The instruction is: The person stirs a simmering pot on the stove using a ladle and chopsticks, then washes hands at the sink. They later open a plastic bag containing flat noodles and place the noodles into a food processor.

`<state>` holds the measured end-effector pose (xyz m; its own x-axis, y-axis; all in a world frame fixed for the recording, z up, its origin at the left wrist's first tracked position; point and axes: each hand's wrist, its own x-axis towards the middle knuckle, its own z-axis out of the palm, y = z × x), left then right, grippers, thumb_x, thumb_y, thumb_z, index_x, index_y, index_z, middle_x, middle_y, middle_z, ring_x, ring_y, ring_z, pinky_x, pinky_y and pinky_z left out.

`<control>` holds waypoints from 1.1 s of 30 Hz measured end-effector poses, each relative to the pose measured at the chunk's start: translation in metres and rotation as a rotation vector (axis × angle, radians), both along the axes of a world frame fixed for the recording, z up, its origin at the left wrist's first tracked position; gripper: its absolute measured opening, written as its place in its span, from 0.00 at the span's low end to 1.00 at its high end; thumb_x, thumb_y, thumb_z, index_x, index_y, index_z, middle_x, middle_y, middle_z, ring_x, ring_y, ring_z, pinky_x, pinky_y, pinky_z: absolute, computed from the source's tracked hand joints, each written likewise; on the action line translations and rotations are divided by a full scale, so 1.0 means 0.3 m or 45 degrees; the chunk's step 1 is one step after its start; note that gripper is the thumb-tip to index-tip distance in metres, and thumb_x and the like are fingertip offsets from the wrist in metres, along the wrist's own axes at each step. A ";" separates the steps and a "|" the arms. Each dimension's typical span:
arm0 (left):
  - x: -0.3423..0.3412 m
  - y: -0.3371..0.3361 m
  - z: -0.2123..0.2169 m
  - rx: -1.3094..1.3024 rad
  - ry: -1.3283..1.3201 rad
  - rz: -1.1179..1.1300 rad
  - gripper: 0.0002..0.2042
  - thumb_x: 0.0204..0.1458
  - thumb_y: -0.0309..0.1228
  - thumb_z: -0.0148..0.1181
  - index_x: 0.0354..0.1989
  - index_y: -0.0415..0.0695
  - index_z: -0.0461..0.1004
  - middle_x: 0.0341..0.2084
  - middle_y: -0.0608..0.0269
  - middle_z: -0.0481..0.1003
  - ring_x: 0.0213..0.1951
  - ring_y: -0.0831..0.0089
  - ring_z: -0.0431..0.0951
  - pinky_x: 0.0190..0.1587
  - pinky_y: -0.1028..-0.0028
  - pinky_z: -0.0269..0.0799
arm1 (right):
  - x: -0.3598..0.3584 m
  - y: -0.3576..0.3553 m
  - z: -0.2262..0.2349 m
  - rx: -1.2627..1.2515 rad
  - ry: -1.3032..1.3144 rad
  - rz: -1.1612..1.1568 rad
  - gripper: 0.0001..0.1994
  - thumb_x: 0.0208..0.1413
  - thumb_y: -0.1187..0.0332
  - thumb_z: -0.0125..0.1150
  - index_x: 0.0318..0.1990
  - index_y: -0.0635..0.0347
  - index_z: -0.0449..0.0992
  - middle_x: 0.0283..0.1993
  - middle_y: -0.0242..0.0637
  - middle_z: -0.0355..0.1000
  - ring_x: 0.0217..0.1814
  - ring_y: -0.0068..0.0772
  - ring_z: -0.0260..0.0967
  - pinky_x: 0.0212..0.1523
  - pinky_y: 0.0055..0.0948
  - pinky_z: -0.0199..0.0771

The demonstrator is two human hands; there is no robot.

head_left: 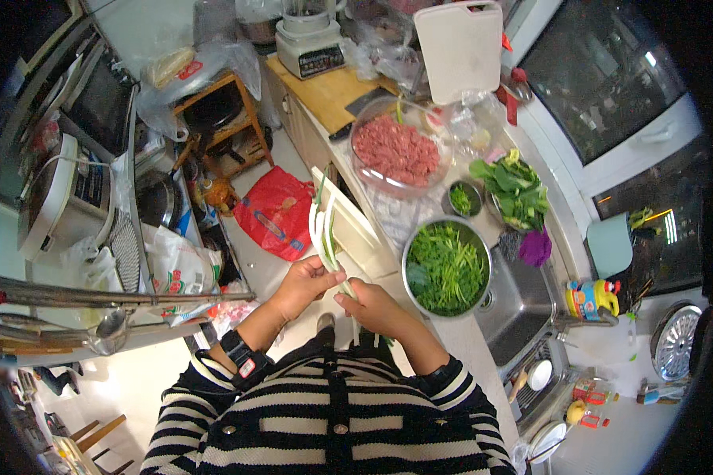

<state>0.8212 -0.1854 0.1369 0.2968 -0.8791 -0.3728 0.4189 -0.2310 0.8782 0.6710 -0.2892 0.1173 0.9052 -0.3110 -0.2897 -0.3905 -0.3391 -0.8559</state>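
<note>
Holding a long leek (325,229) between both hands, I stand at the counter edge with the stalk rising away from me, its white sheath and pale green strips fanning out above my fingers. At far left sits a white appliance (63,198) on a crowded shelf, and a red plastic bag (276,214) lies on the floor below. My left hand (303,283), watch at the wrist, is closed around the lower stalk, thumb pressed over it. My right hand (375,307) pinches the same stalk just beside the left, fingers curled tight on the base end. The outer layers look partly peeled open, so I judge the trimming to be under way and not finished; the stalk is whole and uncut. Just right of my hands, a steel bowl (447,269) already holds a heap of chopped greens, which suggests some prep is done. Beyond it stand a glass bowl of minced meat (396,150), a small cup of chopped herbs (461,199) and a bowl of leafy greens (515,190). The sink (523,305) lies at right.
</note>
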 end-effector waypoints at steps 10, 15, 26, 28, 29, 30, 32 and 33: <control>0.373 -0.272 0.021 0.129 -0.277 -0.159 0.11 0.53 0.35 0.61 0.39 0.43 0.76 0.22 0.78 0.70 0.21 0.91 0.61 0.21 0.86 0.53 | 0.362 -0.267 0.039 0.070 -0.231 0.069 0.22 0.57 0.55 0.52 0.49 0.65 0.65 0.38 0.58 0.71 0.41 0.59 0.70 0.41 0.46 0.68; 0.595 -0.459 0.103 0.137 -0.421 -0.142 0.11 0.55 0.35 0.58 0.36 0.38 0.76 0.27 0.70 0.76 0.29 0.81 0.72 0.34 0.80 0.69 | 0.486 -0.449 0.115 -0.028 -0.057 0.095 0.26 0.55 0.48 0.53 0.48 0.63 0.66 0.39 0.55 0.72 0.42 0.56 0.71 0.42 0.44 0.69; 1.104 -0.898 0.105 0.483 -0.776 -0.630 0.12 0.45 0.38 0.63 0.26 0.39 0.77 0.14 0.68 0.69 0.15 0.79 0.63 0.18 0.77 0.56 | 0.434 -0.674 0.282 0.829 0.038 -0.399 0.24 0.60 0.71 0.52 0.63 0.62 0.55 0.53 0.49 0.67 0.49 0.40 0.72 0.42 0.31 0.77; 1.174 -1.033 0.017 0.542 -1.068 -0.922 0.15 0.40 0.40 0.64 0.27 0.38 0.77 0.15 0.63 0.72 0.17 0.73 0.67 0.21 0.72 0.60 | 0.400 -0.693 0.299 0.871 -0.094 -0.553 0.24 0.60 0.69 0.52 0.63 0.60 0.56 0.53 0.48 0.68 0.46 0.39 0.73 0.39 0.31 0.77; 1.197 -1.098 -0.033 0.573 -1.229 -1.078 0.17 0.37 0.41 0.64 0.27 0.37 0.77 0.16 0.61 0.73 0.18 0.70 0.69 0.22 0.69 0.63 | 0.385 -0.697 0.309 0.912 -0.167 -0.642 0.24 0.60 0.67 0.52 0.63 0.60 0.56 0.52 0.48 0.69 0.45 0.39 0.74 0.38 0.30 0.77; 1.213 -1.161 -0.083 0.536 -1.333 -1.185 0.18 0.36 0.41 0.64 0.27 0.37 0.78 0.17 0.59 0.74 0.19 0.68 0.71 0.24 0.67 0.64 | 0.374 -0.698 0.318 0.881 -0.190 -0.736 0.24 0.60 0.68 0.52 0.62 0.60 0.56 0.52 0.49 0.69 0.44 0.40 0.74 0.38 0.32 0.78; 1.235 -1.274 -0.169 0.453 -1.549 -1.400 0.19 0.33 0.42 0.63 0.27 0.37 0.78 0.20 0.56 0.76 0.22 0.63 0.73 0.27 0.63 0.67 | 0.356 -0.693 0.335 0.856 -0.245 -0.920 0.22 0.61 0.68 0.51 0.61 0.61 0.57 0.51 0.51 0.69 0.43 0.43 0.74 0.37 0.36 0.79; 1.237 -1.333 -0.200 0.395 -1.590 -1.481 0.18 0.33 0.41 0.63 0.27 0.37 0.78 0.22 0.52 0.77 0.25 0.59 0.76 0.29 0.61 0.68 | 0.354 -0.691 0.341 0.879 -0.271 -1.009 0.20 0.61 0.70 0.50 0.60 0.62 0.59 0.50 0.54 0.69 0.43 0.46 0.74 0.36 0.37 0.79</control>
<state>1.1925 -0.5853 0.0769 -0.1702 -0.7710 -0.6136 -0.9172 -0.1037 0.3846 0.7773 -0.4964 0.2195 0.5698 -0.6613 -0.4879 -0.1073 0.5288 -0.8420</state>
